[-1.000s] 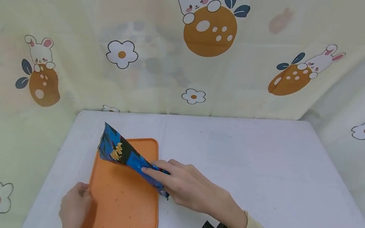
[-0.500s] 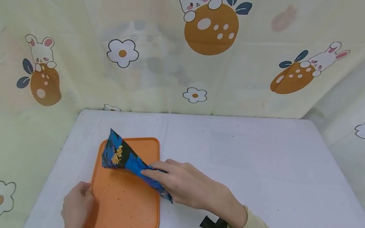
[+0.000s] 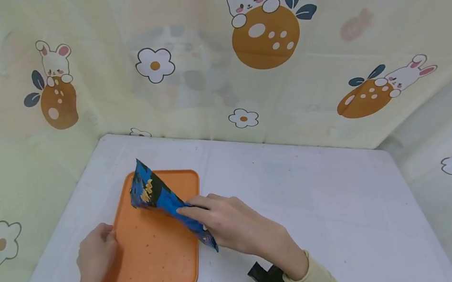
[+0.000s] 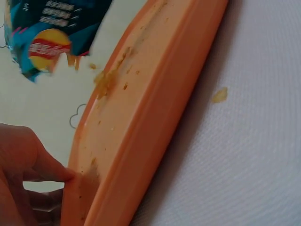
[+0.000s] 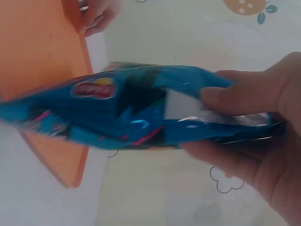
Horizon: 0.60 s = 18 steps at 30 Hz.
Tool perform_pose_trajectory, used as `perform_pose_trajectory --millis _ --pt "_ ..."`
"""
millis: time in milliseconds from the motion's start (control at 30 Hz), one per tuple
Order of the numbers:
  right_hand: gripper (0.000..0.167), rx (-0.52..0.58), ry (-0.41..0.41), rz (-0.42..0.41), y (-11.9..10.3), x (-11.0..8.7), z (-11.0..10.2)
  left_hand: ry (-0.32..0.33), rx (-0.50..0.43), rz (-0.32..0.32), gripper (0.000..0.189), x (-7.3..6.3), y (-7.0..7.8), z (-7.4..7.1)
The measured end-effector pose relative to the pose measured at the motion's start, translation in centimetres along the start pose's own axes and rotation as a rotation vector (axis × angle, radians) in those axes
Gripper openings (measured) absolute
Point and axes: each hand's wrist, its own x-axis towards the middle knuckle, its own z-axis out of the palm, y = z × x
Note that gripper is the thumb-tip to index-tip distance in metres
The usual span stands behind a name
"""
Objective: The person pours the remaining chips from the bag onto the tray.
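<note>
My right hand [image 3: 236, 224] grips a blue chip bag [image 3: 167, 202] by its right end, with the thumb on one side and fingers on the other in the right wrist view. The bag slants over the far half of an orange tray [image 3: 157, 261]. Seen from the left wrist, the open lower end of the bag [image 4: 47, 28] has chip pieces at its mouth, and a small heap of chip bits [image 4: 106, 84] lies on the tray among scattered crumbs. My left hand [image 3: 96, 253] holds the tray's left rim, thumb on the edge.
A white-covered table [image 3: 309, 196] carries the tray on its left part. One chip piece [image 4: 219, 95] lies on the cloth beside the tray. Behind and at the sides hangs a curtain [image 3: 188, 102] printed with rabbits and flowers. A black strap [image 3: 265, 276] hangs at the right wrist.
The bag has shifted a little right and down over the tray, its far end now lower. The left hand keeps its hold on the tray rim.
</note>
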Motion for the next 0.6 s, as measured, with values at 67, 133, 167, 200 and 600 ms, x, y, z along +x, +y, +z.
perform_pose_trajectory --millis 67,133,167,200,600 --pt "0.047 0.017 -0.003 -0.002 -0.03 0.06 0.05 -0.004 0.004 -0.002 0.023 0.02 -0.02 -0.05" --pt "0.046 0.025 -0.015 -0.001 -0.07 0.05 0.09 -0.004 0.007 0.001 0.023 0.03 -0.10 -0.05" --pt "0.046 0.027 -0.015 0.001 -0.08 0.05 0.11 -0.002 0.007 0.002 0.024 0.05 -0.13 -0.02" --pt "0.047 0.026 -0.015 0.002 -0.08 0.04 0.12 0.001 0.008 0.006 0.024 0.03 -0.15 0.00" --pt "0.047 0.002 -0.023 0.021 0.03 -0.07 0.20 0.008 -0.004 0.020 0.025 -0.18 -0.18 -0.08"
